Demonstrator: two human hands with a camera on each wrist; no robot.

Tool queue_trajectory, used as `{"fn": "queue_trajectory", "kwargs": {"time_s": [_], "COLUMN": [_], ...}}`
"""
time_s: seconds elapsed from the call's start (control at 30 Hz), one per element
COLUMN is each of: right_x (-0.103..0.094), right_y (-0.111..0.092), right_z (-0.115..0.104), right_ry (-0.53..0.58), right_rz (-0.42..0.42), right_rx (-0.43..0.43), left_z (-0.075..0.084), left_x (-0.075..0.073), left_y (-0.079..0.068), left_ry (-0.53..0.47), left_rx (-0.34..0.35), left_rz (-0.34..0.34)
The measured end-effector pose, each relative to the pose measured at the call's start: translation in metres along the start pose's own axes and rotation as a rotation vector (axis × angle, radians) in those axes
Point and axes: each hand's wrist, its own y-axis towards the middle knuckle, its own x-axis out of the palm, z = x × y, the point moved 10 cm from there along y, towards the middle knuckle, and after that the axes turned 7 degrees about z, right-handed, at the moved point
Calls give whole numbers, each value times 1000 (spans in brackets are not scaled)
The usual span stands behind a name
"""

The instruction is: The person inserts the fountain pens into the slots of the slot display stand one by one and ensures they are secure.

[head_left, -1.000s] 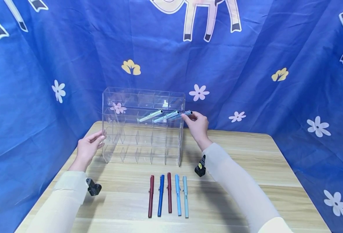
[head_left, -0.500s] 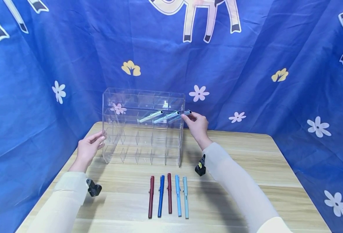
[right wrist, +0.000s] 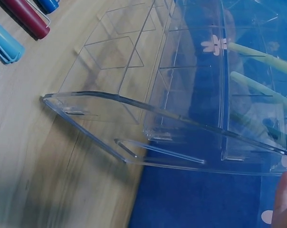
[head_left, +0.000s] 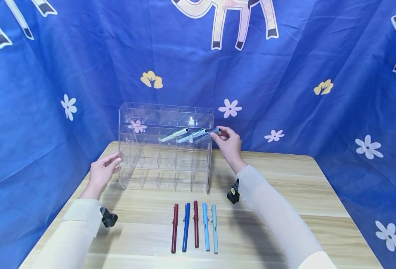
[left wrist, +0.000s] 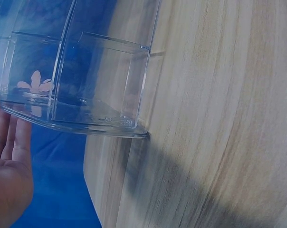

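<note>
A clear acrylic pen rack [head_left: 166, 162] stands on the table, its tiers divided into compartments. My left hand [head_left: 102, 170] pinches its left side edge, thumb in front and fingers behind the wall, as the left wrist view shows too. At the upper right, my right hand [head_left: 229, 145] pinches the capped end of a blue pen [head_left: 217, 130] that slants into a right-hand compartment of the second tier. Beside it lean a pale green pen [head_left: 175, 135] and a light blue pen [head_left: 192, 136]. In the right wrist view only fingertips [right wrist: 282, 191] show, by the rack's side wall.
Several pens lie in a row before the rack: a dark red pen [head_left: 174, 228], a blue pen [head_left: 186, 227], another dark red pen [head_left: 196, 224], a sky-blue pen [head_left: 206, 226] and a pale teal pen [head_left: 214, 228]. A patterned blue cloth [head_left: 272, 86] hangs behind the wooden table [head_left: 285, 179].
The blue pen at my right hand has shifted slightly left, a little further into its compartment. My left hand and the rack keep their places.
</note>
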Motion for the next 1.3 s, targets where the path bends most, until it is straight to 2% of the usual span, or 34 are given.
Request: {"fn": "queue_trajectory", "kwargs": {"time_s": [0.17,0.33,0.7,0.97,1.07,1.1,1.17,1.3], "right_x": [-4,-4,-5,-3,-3,-2,-2,-3], "right_y": [1,2,3,5,5,5,5,4], "right_z": [-7,-8,-13,-9,-8,-8,-8,-7], "right_ry": [34,10,-11,14,20,21,20,15], "right_rz": [23,17,-21,-68,-81,-83,-86,-82], "right_rx": [-56,-48,-103,-90,-92,-93,-93,-88], "left_z": [-1,-4,-1,-3,-4,-3,-4,-3], "left_x": [-1,-2,-1,-3,-3,-2,-2,-1], "left_y": [0,1,-2,0,1,0,1,0], "left_ry": [28,66,40,2,-23,19,-24,-5], "left_rx": [-19,-23,-19,26,15,21,11,11], "left_rz": [6,4,7,21,18,22,19,17]}}
